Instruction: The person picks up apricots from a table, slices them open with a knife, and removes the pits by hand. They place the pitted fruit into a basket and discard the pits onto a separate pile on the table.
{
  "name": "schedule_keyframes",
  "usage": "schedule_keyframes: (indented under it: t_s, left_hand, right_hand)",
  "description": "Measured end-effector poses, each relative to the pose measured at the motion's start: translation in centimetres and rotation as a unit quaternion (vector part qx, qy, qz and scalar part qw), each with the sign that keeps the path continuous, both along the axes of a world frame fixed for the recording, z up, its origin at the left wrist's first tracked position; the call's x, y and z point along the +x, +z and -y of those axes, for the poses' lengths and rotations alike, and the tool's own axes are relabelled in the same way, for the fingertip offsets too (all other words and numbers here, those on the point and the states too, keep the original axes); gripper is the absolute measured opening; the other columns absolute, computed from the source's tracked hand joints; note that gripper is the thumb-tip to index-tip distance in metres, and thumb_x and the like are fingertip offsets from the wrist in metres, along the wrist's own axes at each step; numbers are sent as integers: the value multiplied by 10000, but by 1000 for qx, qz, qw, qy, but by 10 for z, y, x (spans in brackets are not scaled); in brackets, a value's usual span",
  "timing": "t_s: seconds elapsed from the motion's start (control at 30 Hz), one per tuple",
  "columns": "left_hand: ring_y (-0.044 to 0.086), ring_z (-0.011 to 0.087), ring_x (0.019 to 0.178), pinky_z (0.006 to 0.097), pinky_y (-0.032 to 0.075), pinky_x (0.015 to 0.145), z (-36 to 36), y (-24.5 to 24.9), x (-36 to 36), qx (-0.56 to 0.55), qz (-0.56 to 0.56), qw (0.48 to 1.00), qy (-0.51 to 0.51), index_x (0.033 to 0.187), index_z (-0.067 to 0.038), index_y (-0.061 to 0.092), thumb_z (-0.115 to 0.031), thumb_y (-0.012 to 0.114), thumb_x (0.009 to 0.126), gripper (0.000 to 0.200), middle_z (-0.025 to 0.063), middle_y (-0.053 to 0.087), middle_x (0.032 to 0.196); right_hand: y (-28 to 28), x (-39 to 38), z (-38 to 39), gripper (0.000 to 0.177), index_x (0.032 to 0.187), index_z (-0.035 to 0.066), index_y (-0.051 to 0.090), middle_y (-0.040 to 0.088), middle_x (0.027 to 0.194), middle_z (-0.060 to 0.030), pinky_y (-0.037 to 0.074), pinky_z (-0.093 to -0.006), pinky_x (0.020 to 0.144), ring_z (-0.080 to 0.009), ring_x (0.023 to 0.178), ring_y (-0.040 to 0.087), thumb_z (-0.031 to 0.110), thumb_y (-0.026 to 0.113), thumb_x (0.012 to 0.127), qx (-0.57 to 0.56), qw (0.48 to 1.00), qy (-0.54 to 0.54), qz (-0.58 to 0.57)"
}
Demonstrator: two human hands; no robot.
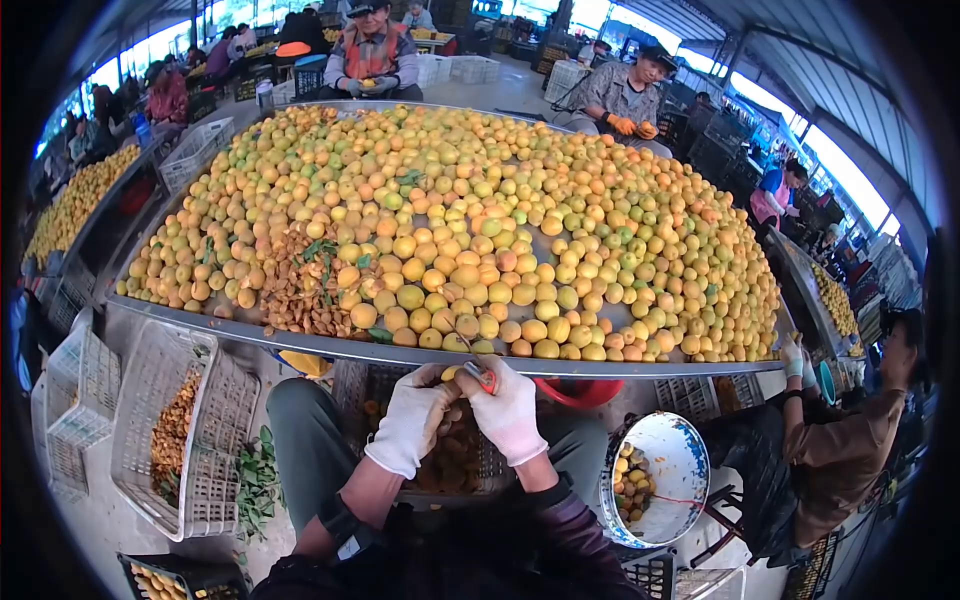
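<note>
1. Above us, at upper right, we see a ribbed roof (850,62) on a metal post (737,62).
2. Bright daylight (848,165) reaches us through open sides.
3. We have a pale grey floor (275,368).
4. Side tables (808,300) flank us.

Left hand (413,420) holds a yellow fruit (452,373), right hand (505,410) a red-handled tool (488,381).

small yellow fruit (450,373), partly hidden, red tool (489,381) just beside it, near tray rim (640,370)
</note>
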State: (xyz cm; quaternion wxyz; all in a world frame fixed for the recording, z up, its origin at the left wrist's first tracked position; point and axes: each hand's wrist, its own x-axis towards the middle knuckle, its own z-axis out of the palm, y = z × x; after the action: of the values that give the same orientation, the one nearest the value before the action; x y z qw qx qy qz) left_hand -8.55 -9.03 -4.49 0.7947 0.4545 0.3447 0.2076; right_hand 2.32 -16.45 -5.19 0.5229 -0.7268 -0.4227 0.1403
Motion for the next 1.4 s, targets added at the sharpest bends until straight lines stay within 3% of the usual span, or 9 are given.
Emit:
schedule_keyframes:
  t_s: [0.23, 0.47, 0.6, 0.87, 1.03, 1.13, 1.23, 1.3, 1.4]
  left_hand:
    - [487, 48, 535, 177, 337, 444, -10, 2, -7, 19, 68, 997, -21, 1142, -27, 583, -173, 608, 905, 280, -4, 583, 736]
    - [428, 50, 486, 198, 331, 425, -21, 18, 9, 94, 86, 991, 47, 1125, -1, 584, -208, 542, 953, 273, 44, 594, 768]
    - [441, 53, 512, 186, 356, 473, -34, 7, 13, 47, 124, 990, 43, 1075, -28, 614, -186, 586, 927, 218, 44, 633, 822]
    - [595, 164, 678, 280, 452, 618, -34, -6, 35, 440, -44, 893, 84, 878, -4, 635, -87, 668, 779, 134, 82, 616, 723]
    - [614, 295, 716, 344, 471, 621, -45, -2, 29, 583, -15, 809, 72, 827, -43, 631, -105, 666, 739, 113, 105, 620, 744]
    - [615, 297, 717, 333, 477, 626, -52, 9, 23, 655, -61, 753, -21, 804, -49, 625, -124, 665, 731, 113, 103, 624, 776]
    - [624, 230, 673, 309, 475, 610, -55, 8, 21, 607, -14, 793, -41, 823, -39, 630, -105, 660, 747, 105, 85, 625, 750]
    - [540, 61, 638, 239, 436, 549, -60, 5, 15, 376, 50, 925, 13, 863, -2, 648, -74, 632, 797, 99, 9, 607, 690]
    - [525, 49, 617, 207, 410, 530, -96, 12, -4, 337, -1, 935, 110, 853, -5, 661, -73, 622, 794, 97, 5, 613, 699]
  right_hand:
    - [-2, 0, -5, 340, 1094, -22, 586, 640, 775, -63, 477, -257, 622, -104, 668, 582, 151, 674, 815, 48, 998, 38, -16]
    - [19, -1, -12, 114, 881, 68, 552, 459, 544, 37, 302, -235, 333, -68, 362, 391, 176, 546, 915, 160, 862, 18, -481]
    - [18, 1, -20, 177, 810, 68, 512, 451, 512, -6, 303, -257, 305, -106, 323, 374, 204, 548, 916, 192, 857, -23, -477]
    - [-8, 5, -39, 156, 942, -25, 602, 606, 699, -52, 446, -232, 570, -87, 619, 553, 107, 621, 861, 178, 972, -138, -60]
    - [5, 12, -33, 120, 904, -5, 610, 596, 688, -29, 444, -231, 564, -80, 615, 551, 104, 623, 853, 157, 978, -89, -104]
    - [24, 8, -32, 92, 802, 114, 576, 469, 537, 29, 268, -223, 328, -57, 362, 363, 161, 595, 879, 66, 897, -64, -433]
    - [13, 14, -40, 137, 782, 120, 534, 436, 505, 36, 252, -241, 295, -82, 319, 339, 185, 580, 892, 113, 828, -55, -547]
    - [8, 23, -47, 140, 806, 128, 503, 366, 485, 47, 241, -240, 291, -77, 317, 324, 201, 581, 897, 132, 855, -76, -496]
    - [7, 44, -42, 147, 806, 123, 497, 382, 490, 37, 255, -250, 292, -91, 319, 334, 199, 588, 892, 113, 864, -78, -484]
